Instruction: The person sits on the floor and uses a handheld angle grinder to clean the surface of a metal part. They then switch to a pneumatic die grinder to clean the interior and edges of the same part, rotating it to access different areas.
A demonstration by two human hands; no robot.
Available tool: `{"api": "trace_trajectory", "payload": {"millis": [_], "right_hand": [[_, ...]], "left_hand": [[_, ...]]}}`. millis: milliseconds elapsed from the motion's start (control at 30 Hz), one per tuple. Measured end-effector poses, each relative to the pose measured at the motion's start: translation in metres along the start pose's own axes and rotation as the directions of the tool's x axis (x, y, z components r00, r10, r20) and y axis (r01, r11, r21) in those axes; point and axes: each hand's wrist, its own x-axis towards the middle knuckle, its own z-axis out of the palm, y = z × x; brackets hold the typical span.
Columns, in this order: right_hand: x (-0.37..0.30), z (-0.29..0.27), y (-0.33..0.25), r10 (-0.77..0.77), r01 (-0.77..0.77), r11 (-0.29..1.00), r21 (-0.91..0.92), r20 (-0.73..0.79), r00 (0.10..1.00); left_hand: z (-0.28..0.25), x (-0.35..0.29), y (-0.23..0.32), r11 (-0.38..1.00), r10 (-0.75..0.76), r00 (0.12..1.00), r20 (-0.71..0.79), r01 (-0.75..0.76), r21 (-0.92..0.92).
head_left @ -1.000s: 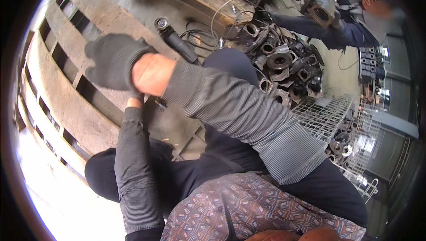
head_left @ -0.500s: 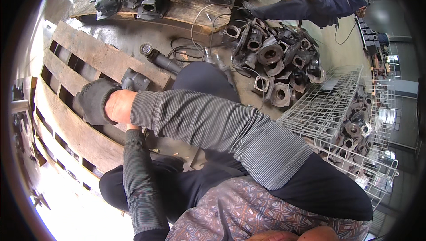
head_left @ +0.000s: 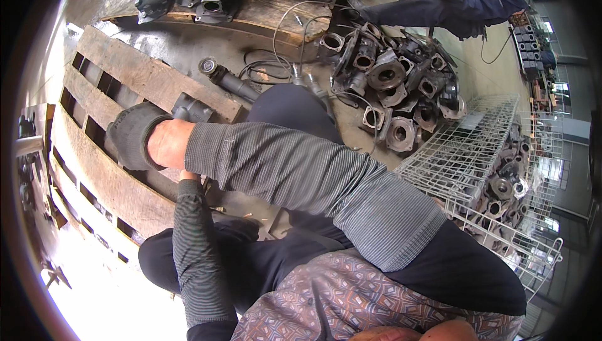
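On my feed the slatted wooden pallet takes up the left side and the wire-mesh cage stands at the right. Between them, beyond the bent knee, flanged castings lie heaped on the floor. My right forearm reaches across to the pallet, over my left wrist. The cast-metal housing appears to rest on the pallet's right-hand part, just past the sleeve cuff. From my right hand it lies to the right and a little farther from the body. Its visible part runs left to right, dipping slightly rightward; the sleeve hides the near side, so its full long axis is uncertain. The right is the nearer visible hand; contact I can't confirm. Its fingers are hidden behind the glove, and my left hand is covered, so I can't tell whether either grips anything.
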Motion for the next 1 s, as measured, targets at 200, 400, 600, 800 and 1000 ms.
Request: {"api": "trace_trajectory", "payload": {"millis": [200,400,600,800,1000], "right_hand": [[-0.001,-0.003,-0.003,-0.003,0.007,0.998,-0.066,0.058,0.998],[-0.003,-0.007,-0.006,0.020,-0.018,1.000,-0.020,0.096,0.995],[-0.001,-0.010,-0.008,0.052,-0.051,0.999,-0.008,0.155,0.987],[0.003,-0.008,-0.011,0.003,-0.002,1.000,-0.004,0.105,0.994],[0.005,-0.016,-0.007,0.097,-0.099,0.994,0.038,0.051,0.994]], "left_hand": [[-0.001,0.004,0.001,1.000,0.016,1.000,-0.005,-0.016,0.013],[0.007,0.018,0.000,0.997,0.070,0.997,-0.036,-0.069,0.031],[0.011,0.034,0.001,0.995,0.099,0.992,-0.076,-0.096,0.036],[-0.001,0.032,0.008,0.995,0.095,0.991,-0.093,-0.094,0.016],[-0.060,-0.010,0.049,0.998,0.028,0.996,-0.086,-0.033,-0.056]]}}
